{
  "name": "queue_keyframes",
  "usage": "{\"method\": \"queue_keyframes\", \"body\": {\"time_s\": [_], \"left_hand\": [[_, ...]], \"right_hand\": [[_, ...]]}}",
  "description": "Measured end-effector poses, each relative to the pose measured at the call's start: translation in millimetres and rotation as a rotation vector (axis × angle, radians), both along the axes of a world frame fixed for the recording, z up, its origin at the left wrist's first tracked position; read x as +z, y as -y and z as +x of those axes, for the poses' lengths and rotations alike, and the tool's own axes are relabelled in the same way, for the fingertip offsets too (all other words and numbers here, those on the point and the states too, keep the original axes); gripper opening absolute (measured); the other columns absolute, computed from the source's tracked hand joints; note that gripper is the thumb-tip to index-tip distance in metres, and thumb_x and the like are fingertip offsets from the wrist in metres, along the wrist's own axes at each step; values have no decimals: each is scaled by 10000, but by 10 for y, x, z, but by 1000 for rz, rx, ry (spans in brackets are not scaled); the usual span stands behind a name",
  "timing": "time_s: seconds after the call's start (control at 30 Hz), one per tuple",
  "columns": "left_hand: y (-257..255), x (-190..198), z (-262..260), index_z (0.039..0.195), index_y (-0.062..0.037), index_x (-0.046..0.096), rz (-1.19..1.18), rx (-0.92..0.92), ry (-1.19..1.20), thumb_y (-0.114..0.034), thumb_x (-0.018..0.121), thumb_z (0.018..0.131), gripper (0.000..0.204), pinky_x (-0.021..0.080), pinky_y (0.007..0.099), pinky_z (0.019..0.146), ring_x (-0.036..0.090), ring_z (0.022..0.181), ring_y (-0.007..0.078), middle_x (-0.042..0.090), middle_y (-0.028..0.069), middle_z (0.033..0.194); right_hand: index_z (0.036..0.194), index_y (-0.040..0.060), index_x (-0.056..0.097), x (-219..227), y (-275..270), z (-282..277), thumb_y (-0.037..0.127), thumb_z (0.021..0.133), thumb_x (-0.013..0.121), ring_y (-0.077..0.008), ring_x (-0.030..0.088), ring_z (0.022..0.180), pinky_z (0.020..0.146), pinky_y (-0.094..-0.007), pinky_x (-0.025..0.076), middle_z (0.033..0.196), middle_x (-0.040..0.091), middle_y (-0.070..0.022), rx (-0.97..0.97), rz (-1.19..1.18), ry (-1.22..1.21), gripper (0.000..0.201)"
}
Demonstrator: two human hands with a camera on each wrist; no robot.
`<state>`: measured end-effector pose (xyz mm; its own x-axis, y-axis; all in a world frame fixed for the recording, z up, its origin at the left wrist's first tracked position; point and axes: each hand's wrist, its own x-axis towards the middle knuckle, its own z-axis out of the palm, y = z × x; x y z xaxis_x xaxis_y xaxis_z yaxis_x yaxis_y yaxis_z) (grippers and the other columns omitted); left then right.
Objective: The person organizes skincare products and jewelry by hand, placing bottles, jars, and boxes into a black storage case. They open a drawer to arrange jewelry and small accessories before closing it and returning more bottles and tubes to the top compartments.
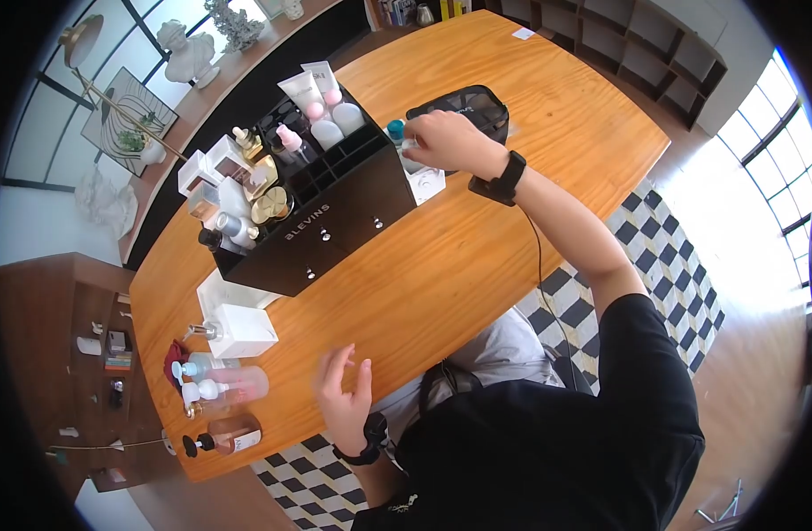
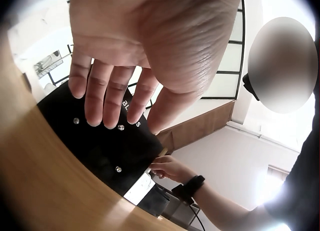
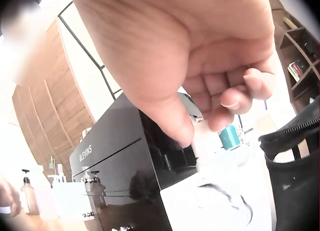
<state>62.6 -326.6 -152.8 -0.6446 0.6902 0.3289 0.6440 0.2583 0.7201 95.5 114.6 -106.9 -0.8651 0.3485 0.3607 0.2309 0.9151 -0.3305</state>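
My right hand (image 1: 454,142) is over a white box (image 1: 426,184) at the right end of a black cosmetics organizer (image 1: 353,208). In the right wrist view its thumb and curled fingers pinch the top of a pale, whitish bottle (image 3: 202,141); glare washes out the bottle's lower part. Close beside it is a teal cap (image 3: 230,138). My left hand (image 1: 342,398) hovers near the table's front edge, its fingers loosely extended and holding nothing. The left wrist view shows the bare palm (image 2: 150,45) facing the organizer's drawer front.
Jars, tubes and bottles fill the organizer's top. A black zippered mesh bag (image 1: 477,106) lies right of it. Pump bottles (image 1: 233,385) and a white dispenser (image 1: 244,330) stand at the table's left end. A cable (image 1: 539,257) hangs from the right wristband.
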Motion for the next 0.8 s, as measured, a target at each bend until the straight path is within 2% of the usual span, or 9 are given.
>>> {"method": "queue_keyframes", "body": {"time_s": [0.1,0.17,0.2,0.3,0.43,0.5,0.57,0.7,0.8], "left_hand": [[19,-32,5,1160,55,722,-8,12,31,-36,790,912,273,526,396,791,641,857,288,708,166,1028],[12,-42,-15,1158,56,724,-15,12,39,-38,787,915,268,526,395,791,642,856,288,711,167,1028],[6,-44,-23,1156,57,725,-22,7,35,-41,788,918,265,528,394,790,645,857,288,713,168,1023],[-24,-47,-51,1153,61,726,-25,-13,28,-46,790,922,262,531,393,786,654,858,289,717,173,1009],[-100,-43,-58,1153,65,727,3,-27,41,-43,792,926,260,535,395,778,665,855,294,721,179,987],[-123,-32,-67,1153,64,727,4,-40,38,-39,791,925,258,535,395,779,666,855,295,721,179,983],[-123,-40,-77,1153,64,728,2,-51,37,-34,790,924,257,535,395,780,667,856,296,722,178,978],[-113,-72,-90,1158,61,728,-1,-64,30,-33,789,921,262,536,395,783,668,858,303,721,176,974],[-85,-91,-95,1159,58,728,-9,-68,28,-34,789,919,263,536,397,781,667,857,306,719,175,971]], "right_hand": [[1078,36,767,102,-37,17,290,944,763,-367,742,824,754,-446,586,834,751,-152,-7,10,-30,287],[1062,37,764,221,-63,114,291,950,760,-361,740,811,740,-443,583,843,755,-152,17,-8,-190,278],[1074,34,767,358,-51,189,290,960,761,-328,734,782,709,-417,569,837,751,-141,28,-2,-205,280],[1028,40,778,703,22,476,316,941,748,-360,745,817,739,-441,589,834,757,-149,-17,-77,-286,292],[1056,25,778,840,65,851,311,948,760,-325,735,775,715,-410,574,821,742,-148,-70,-136,-272,305],[1064,23,773,725,42,977,311,951,761,-322,728,762,710,-407,569,826,740,-150,-78,-154,-230,310],[1127,-1,747,493,12,1048,276,980,762,-255,695,738,701,-363,540,822,719,-135,-77,-128,-186,314],[1089,37,758,148,-19,1101,294,962,719,-346,738,848,752,-435,575,891,761,-145,-191,-149,-81,289],[1118,45,762,-4,-75,1050,293,971,706,-365,743,915,798,-457,581,958,778,-150,-215,-129,-30,293]]}}
